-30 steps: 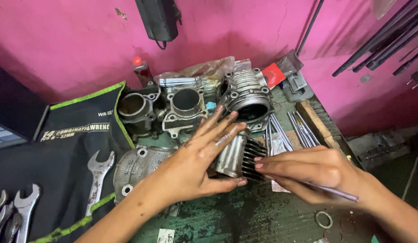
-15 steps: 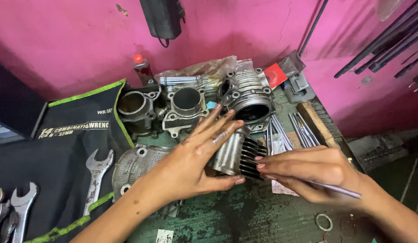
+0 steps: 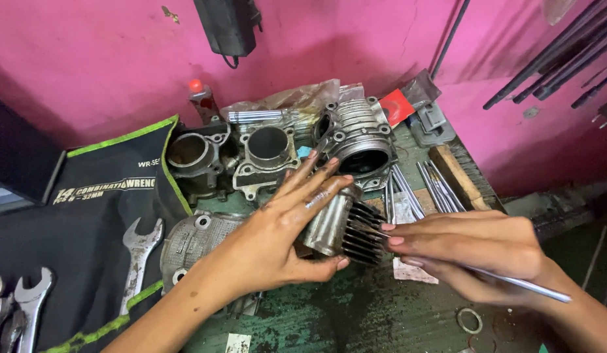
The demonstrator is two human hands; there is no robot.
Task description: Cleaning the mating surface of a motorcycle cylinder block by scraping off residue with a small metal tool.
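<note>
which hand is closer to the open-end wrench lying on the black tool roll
Left. The left hand lies on the finned cylinder, just right of the open-end wrench. The right hand is farther right, beyond the cylinder, holding a thin metal rod.

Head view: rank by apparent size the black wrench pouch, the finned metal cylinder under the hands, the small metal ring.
1. Black fabric wrench pouch with green trim
2. Finned grey metal cylinder, partly covered by the left hand
3. Small metal ring
</note>
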